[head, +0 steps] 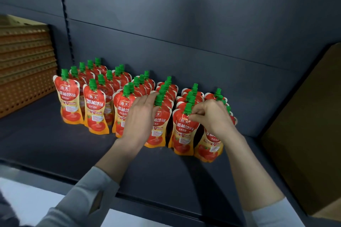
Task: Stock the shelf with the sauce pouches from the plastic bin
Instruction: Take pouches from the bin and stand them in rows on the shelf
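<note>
Several rows of red and orange sauce pouches (71, 101) with green caps stand upright on the dark shelf (46, 140). My left hand (140, 116) lies with straight fingers against the front pouch of the fourth row (158, 131), fingertips near its green cap. My right hand (212, 114) has curled fingers pinching the neck of the front pouch of the fifth row (184, 132), just under its cap. Behind that hand, the sixth row's front pouch (210, 145) leans forward, partly hidden. The plastic bin is out of view.
The shelf's dark back panel (184, 42) rises behind the rows. A brown cardboard box (304, 125) stands at the right end of the shelf. Orange perforated panels (25, 72) are stacked at the left. Bare shelf surface lies in front of the pouches.
</note>
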{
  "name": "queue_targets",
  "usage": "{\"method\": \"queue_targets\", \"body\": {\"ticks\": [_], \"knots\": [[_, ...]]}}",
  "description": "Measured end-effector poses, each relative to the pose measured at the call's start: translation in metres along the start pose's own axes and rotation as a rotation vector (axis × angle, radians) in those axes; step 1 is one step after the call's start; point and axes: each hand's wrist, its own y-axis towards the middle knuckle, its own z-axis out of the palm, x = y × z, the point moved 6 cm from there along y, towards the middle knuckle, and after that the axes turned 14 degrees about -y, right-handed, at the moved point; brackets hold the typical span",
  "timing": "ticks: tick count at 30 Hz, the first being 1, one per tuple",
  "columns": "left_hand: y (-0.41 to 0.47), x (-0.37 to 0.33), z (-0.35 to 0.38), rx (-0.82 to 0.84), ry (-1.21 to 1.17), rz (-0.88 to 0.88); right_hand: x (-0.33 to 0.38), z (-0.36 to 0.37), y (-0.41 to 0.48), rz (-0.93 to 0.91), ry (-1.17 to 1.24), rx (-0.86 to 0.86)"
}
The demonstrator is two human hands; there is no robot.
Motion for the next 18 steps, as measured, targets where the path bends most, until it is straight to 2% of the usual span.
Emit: {"method": "queue_targets", "body": {"ticks": [5,11,15,16,18], "knots": [[0.003,0.003,0.000,0.020,-0.039,-0.002,0.005,0.004,-0.001,0.012,0.061,-0.022],[0.003,0.004,0.000,0.003,-0.047,0.016,-0.002,0.002,0.006,0.015,0.075,0.051],[-0.001,-0.010,-0.007,-0.085,-0.052,0.092,-0.016,-0.019,0.019,0.031,0.084,-0.120],[-0.002,-0.016,-0.007,-0.087,-0.052,0.134,-0.019,-0.019,0.024,0.046,0.049,-0.115],[-0.003,-0.028,-0.001,-0.054,-0.037,0.218,-0.023,-0.010,0.036,0.052,-0.067,0.000]]}}
